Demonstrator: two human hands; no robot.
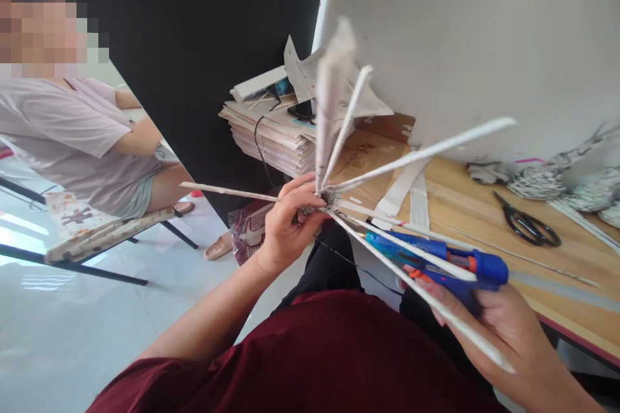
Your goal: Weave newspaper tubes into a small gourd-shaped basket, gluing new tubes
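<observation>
My left hand (290, 222) is closed round the hub of a woven paper piece (332, 196), which looks made of rolled newspaper. Several white paper sticks (426, 151) fan out from it in all directions. In my right hand (504, 316) is a blue glue gun (436, 258), its fingers wrapped round the handle. The gun's nozzle points left toward the hub, and two of the sticks cross in front of it. A black cord (358, 264) runs below the piece.
On the wooden table (450, 200) lie black scissors (527, 222), paper strips (402, 190) and bundled paper weavings (537, 177) along the wall. A paper stack (271, 135) with a phone (301, 110) stands at the back. Another person (82, 135) sits at left on a chair.
</observation>
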